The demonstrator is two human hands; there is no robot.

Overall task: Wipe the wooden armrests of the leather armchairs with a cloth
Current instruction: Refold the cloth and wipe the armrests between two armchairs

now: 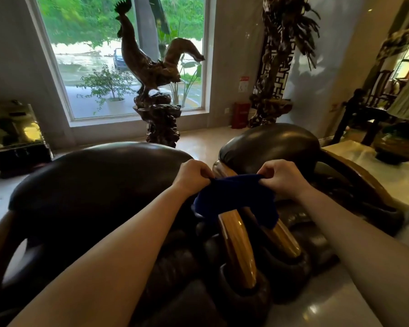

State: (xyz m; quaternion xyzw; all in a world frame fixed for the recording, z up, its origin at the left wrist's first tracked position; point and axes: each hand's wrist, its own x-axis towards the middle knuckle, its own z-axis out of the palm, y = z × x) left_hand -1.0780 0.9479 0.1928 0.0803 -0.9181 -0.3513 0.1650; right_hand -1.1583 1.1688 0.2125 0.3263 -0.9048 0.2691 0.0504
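Observation:
Two dark leather armchairs stand side by side below me, the left armchair and the right armchair. Between them run two glossy wooden armrests, the left armrest and the right armrest. A dark blue cloth hangs stretched above the armrests. My left hand pinches its left corner and my right hand pinches its right corner. The cloth's lower edge drapes over the upper part of both armrests and hides it.
A carved wooden rooster sculpture on a root pedestal stands before the window. Another tall carved piece and a red box are at the right. A stone table with a dark bowl sits far right.

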